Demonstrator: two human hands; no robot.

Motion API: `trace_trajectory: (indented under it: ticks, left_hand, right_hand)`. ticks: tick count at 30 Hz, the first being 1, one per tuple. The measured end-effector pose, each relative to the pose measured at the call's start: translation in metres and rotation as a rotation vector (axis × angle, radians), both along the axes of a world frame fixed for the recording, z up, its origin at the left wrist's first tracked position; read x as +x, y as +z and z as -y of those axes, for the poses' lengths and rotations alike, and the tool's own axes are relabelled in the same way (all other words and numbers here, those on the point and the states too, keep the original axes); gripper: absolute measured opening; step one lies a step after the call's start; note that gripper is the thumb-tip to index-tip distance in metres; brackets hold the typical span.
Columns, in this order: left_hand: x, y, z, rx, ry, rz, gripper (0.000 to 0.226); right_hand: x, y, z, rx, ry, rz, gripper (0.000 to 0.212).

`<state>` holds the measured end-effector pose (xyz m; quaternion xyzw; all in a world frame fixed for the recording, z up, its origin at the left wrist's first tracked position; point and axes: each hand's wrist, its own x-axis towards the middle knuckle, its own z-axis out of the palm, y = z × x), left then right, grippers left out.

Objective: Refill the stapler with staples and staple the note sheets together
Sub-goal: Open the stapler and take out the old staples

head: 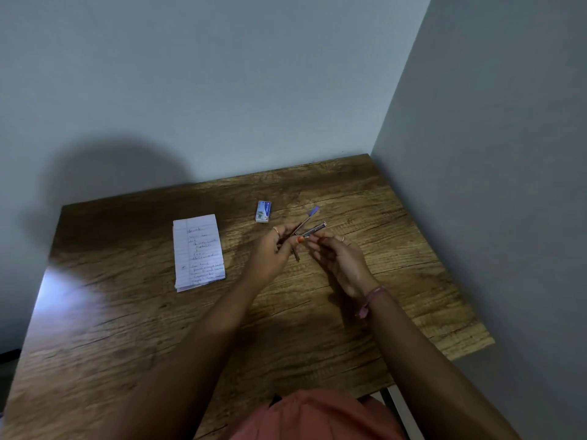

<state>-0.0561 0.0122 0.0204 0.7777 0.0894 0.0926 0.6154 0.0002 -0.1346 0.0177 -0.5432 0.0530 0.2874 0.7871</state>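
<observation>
A small stapler (309,222) is held above the middle of the wooden table (127,312), hinged open so its purple-tipped top arm points up and away from the metal staple channel. My left hand (274,249) grips its rear end. My right hand (336,254) has its fingertips at the channel's near end; whether they pinch staples is too small to tell. A blue and white staple box (263,211) lies on the table just beyond the hands. The stack of lined, handwritten note sheets (198,250) lies flat to the left.
Grey walls close off the table's far and right sides. The table's right edge runs diagonally beside my right forearm. A pink band sits on my right wrist.
</observation>
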Motion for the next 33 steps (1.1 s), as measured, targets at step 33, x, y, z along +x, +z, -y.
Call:
trace_trajectory:
  ticks: [33]
  left_hand:
    - [0.012,-0.005,-0.008,-0.043,0.120,-0.083,0.022]
  right_hand:
    - [0.023,-0.021,0.021,-0.155,-0.020,0.129,0.018]
